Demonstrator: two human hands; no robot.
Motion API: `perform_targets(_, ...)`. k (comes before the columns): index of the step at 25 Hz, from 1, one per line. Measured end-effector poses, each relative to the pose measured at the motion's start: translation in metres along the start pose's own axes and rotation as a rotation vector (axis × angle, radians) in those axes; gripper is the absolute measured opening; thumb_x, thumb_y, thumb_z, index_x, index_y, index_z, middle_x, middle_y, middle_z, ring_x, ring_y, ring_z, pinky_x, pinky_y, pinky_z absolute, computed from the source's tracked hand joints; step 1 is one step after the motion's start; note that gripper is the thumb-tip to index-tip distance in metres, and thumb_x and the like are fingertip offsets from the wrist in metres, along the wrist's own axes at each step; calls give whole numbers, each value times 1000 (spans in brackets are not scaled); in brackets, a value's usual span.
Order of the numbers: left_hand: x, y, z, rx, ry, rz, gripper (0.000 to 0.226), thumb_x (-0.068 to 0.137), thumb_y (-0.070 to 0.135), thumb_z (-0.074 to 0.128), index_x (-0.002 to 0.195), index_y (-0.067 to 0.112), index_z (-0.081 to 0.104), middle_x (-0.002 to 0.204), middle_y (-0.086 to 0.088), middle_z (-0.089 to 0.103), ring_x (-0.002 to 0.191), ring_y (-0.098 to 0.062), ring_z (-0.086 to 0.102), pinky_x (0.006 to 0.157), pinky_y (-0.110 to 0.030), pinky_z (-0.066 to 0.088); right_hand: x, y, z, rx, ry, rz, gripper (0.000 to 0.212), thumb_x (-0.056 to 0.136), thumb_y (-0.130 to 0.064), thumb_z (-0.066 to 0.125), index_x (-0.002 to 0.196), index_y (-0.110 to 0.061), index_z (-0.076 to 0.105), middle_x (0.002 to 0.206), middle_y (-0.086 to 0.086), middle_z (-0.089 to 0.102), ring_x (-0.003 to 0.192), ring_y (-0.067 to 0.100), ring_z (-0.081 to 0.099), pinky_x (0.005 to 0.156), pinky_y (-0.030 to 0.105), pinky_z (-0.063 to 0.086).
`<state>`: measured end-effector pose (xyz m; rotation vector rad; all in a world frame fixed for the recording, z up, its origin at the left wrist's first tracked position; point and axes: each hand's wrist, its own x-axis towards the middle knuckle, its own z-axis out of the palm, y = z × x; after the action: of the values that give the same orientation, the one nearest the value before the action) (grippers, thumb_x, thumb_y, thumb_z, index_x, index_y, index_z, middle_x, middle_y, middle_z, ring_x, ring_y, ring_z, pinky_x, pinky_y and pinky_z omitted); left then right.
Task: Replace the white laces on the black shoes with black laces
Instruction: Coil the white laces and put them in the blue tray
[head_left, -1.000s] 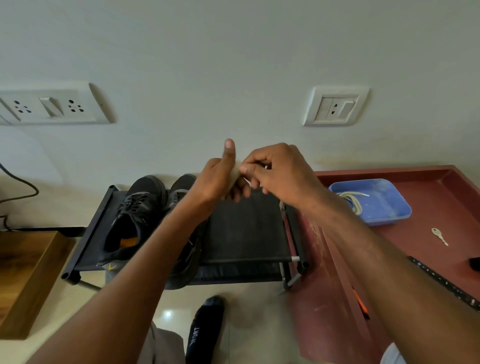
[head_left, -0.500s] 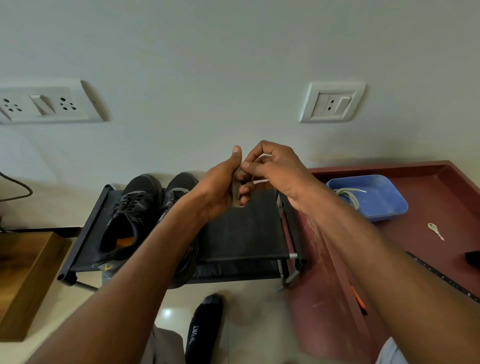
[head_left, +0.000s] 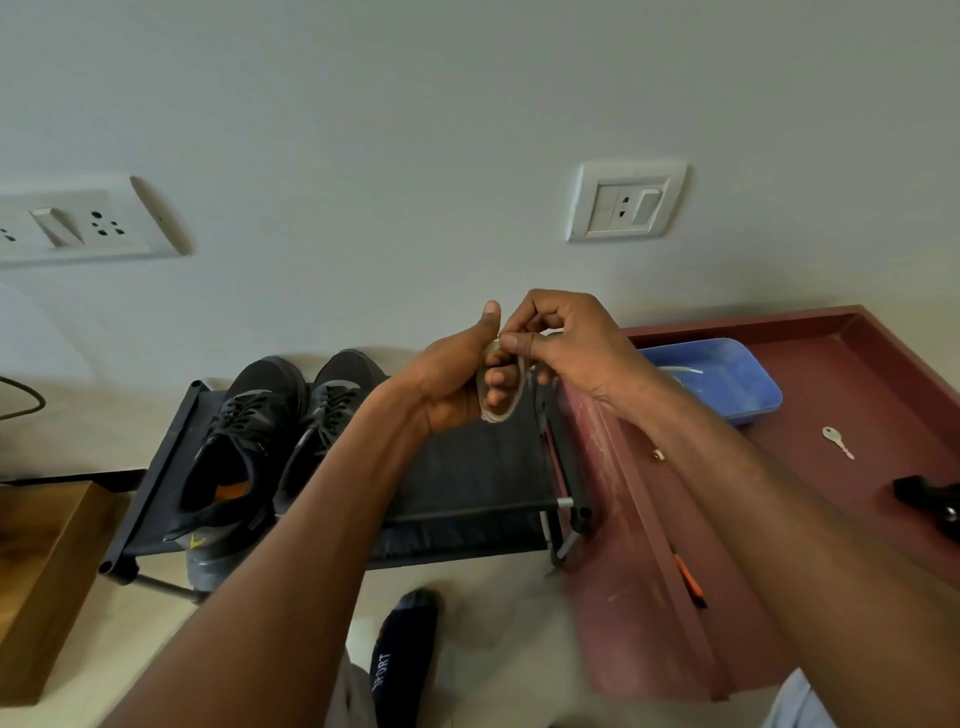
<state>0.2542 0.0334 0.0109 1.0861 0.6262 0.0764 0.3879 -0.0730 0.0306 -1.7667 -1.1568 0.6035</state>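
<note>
Both hands meet above the shoe rack (head_left: 467, 467): the left hand (head_left: 452, 374) has a white lace (head_left: 501, 410) looped round its fingers, and the right hand (head_left: 566, 338) pinches the lace's end. The black shoes (head_left: 270, 441) sit on the rack, laced black; another white lace (head_left: 680, 370) lies in the blue tray (head_left: 748, 395) on the tabletop (head_left: 831, 519)

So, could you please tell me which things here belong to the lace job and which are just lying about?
Job: black shoes, white lace wound around left hand, pinched by right hand, blue tray.
Lying about: key, wall sockets, wooden box.
</note>
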Motion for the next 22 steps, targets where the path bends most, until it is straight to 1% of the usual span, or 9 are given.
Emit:
perform_targets(4, 11, -1, 25, -92, -88, 59, 66, 106, 65, 30, 59, 19, 39, 50, 1, 41, 45, -14, 40, 52, -25, 35, -9, 8, -20, 53, 95, -16, 6, 91, -22, 81, 90, -26, 77, 80, 2, 75, 81, 25, 74, 73, 44, 65)
perform_targets(7, 26, -8, 57, -148, -49, 71, 65, 107, 64, 30, 60, 19, 41, 51, 0, 41, 46, -14, 40, 50, -24, 36, -13, 20, -40, -50, 233, 1, 6, 87, -24, 85, 84, -27, 80, 59, -10, 65, 59, 16, 63, 63, 33, 58)
perform_targets(11, 55, -16, 93, -91, 10, 4, 63, 108, 60, 31, 69, 14, 48, 60, -6, 47, 50, -16, 45, 51, -26, 41, -22, 48, -69, 24, 219, 101, 12, 89, -17, 82, 80, -23, 77, 71, 7, 75, 66, 31, 73, 63, 41, 61)
perform_targets(13, 65, -19, 106, -17, 70, 15, 63, 111, 52, 34, 74, 7, 58, 67, -11, 54, 53, -19, 52, 52, -28, 48, -28, 61, -82, 4, 211, 139, 15, 92, -10, 78, 80, -18, 74, 66, 1, 73, 59, 15, 69, 58, 31, 57)
perform_targets(14, 69, -20, 111, 2, 106, 33, 62, 112, 47, 35, 80, 2, 63, 71, -15, 59, 57, -22, 57, 55, -29, 52, -29, 66, -89, -19, 227, 153, 15, 93, -8, 76, 81, -16, 74, 61, -4, 70, 55, 10, 65, 57, 29, 56)
perform_targets(16, 78, -25, 116, 49, 189, 98, 59, 112, 41, 39, 97, -8, 70, 82, -21, 71, 71, -30, 68, 69, -35, 60, -27, 76, -104, 5, 283, 192, 17, 94, -7, 74, 81, -16, 74, 60, -5, 67, 55, 14, 63, 57, 32, 57)
perform_targets(19, 88, -34, 119, 234, 288, 210, 51, 108, 38, 48, 103, -5, 75, 97, -25, 76, 88, -31, 72, 94, -50, 59, -21, 92, -120, 99, 440, 282, 18, 94, -5, 74, 80, -16, 73, 67, 5, 67, 57, 17, 64, 55, 31, 57)
perform_targets(20, 90, -37, 121, 281, 282, 253, 48, 107, 35, 50, 102, -6, 74, 99, -25, 75, 87, -28, 71, 96, -50, 59, -20, 99, -122, 89, 484, 312, 17, 93, -6, 74, 79, -16, 73, 70, 6, 68, 58, 16, 64, 55, 29, 57)
perform_targets(22, 91, -45, 126, 322, 235, 283, 43, 109, 29, 49, 103, -6, 74, 101, -24, 75, 85, -22, 71, 89, -39, 61, -20, 113, -122, 10, 529, 377, 19, 93, -9, 76, 77, -18, 73, 74, 4, 71, 60, 16, 66, 54, 28, 57)
